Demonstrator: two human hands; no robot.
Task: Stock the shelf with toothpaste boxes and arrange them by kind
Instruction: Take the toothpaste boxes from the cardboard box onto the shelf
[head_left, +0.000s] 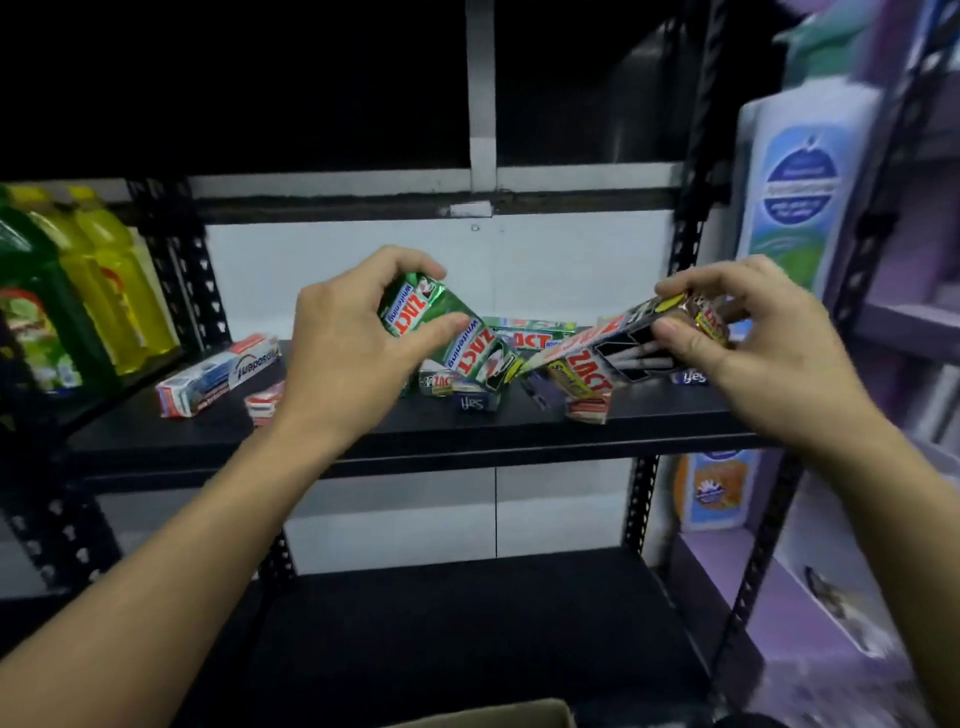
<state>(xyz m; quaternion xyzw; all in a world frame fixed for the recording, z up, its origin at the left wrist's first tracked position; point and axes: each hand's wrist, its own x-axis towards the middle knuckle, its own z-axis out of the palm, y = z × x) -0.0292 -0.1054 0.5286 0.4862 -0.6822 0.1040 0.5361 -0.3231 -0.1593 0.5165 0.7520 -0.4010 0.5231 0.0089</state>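
Head view: over the middle of the shelf (675, 415), a green box (415, 312) is gripped by the left hand (358, 353), fingers curled over its top and thumb pressed on its face. A black box (613, 345) is pinched at its end between thumb and fingers of the right hand (753, 343) and is tilted down toward the green one. Loose boxes (467, 397) are heaped below on the board. A white box (218, 376) is seen lying near the left edge, with yellow bottles (114, 280) beyond it.
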